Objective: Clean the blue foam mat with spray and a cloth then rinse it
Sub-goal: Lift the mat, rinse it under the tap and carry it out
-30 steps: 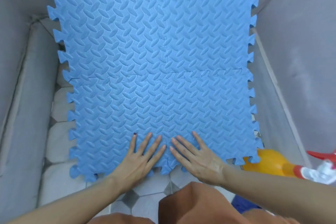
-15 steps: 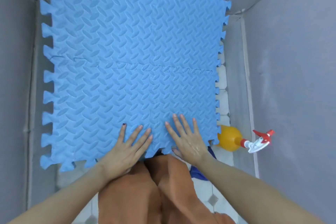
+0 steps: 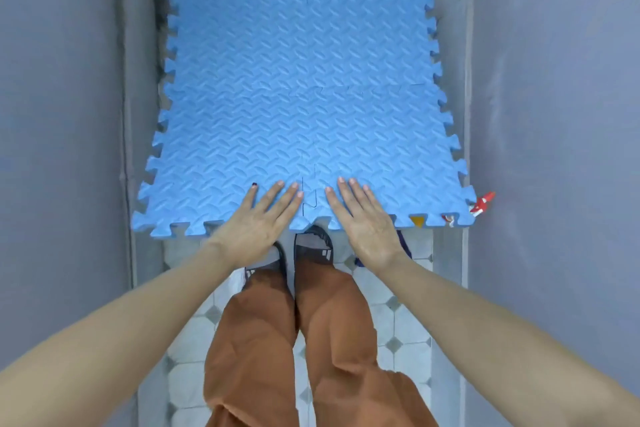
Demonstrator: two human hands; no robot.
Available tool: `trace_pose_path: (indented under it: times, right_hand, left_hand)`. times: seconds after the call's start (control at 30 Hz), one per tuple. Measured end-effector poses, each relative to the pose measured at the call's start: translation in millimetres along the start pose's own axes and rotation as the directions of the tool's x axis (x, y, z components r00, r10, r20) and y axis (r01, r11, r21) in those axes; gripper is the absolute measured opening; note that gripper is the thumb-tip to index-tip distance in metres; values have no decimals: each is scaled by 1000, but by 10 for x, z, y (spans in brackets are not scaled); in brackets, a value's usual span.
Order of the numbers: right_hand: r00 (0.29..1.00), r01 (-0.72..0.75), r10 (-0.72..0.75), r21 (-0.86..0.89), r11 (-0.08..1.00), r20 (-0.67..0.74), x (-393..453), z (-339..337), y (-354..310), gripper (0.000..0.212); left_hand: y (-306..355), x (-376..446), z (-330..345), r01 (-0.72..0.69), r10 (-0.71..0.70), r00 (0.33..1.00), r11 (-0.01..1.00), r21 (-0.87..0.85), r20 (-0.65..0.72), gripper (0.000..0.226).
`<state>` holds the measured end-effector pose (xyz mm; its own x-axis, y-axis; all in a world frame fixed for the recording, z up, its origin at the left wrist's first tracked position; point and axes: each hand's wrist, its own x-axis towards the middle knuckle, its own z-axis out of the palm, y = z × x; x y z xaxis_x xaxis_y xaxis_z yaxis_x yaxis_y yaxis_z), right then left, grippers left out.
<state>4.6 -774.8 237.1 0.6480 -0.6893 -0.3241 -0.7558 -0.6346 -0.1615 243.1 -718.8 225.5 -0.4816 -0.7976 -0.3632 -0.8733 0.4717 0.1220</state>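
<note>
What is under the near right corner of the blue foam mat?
Through the notches of the blue foam mat, bits of a yellow spray bottle show, its red trigger head poking past the corner. The rest of the bottle is covered.

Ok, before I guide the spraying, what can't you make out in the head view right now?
- Spray bottle: only the red trigger and yellow slivers show; the blue foam mat hides the body.
- Cloth: a dark patch behind the right hand, too covered to identify.
- Mat underside and the floor beneath: hidden.
- Left hand palm: pressed down, unseen.
</note>
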Motion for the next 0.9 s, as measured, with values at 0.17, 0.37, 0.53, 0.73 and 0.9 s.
trace_pose_path:
  times: [0.17, 0.37, 0.53, 0.73, 0.9]
  right_hand:
    - [1000, -26, 26, 33, 999, -3, 147, -505, -203, 74]
    - [994, -7, 9, -20, 1000, 111, 174, -966, -70, 70]
    - [979, -103, 104, -17, 995, 176, 173, -1251, 374, 77]
    - [958, -224, 210, 55, 973, 195, 280, -1580, 465, 77]
    - [966, -178, 161, 65, 982, 200, 363, -1646, 519, 76]
  left_hand:
    - [40, -32, -422, 229, -234, 972, 958, -173, -12, 94]
    - [-133, 176, -892, 206, -209, 978, 969, -135, -10, 83]
    - [-253, 214, -1128, 280, -269, 959, 950, -136, 91, 79]
    - [-198, 343, -1341, 345, -329, 938, 921, -179, 112, 89]
    - [-165, 307, -1325, 381, -360, 923, 904, -196, 135, 82]
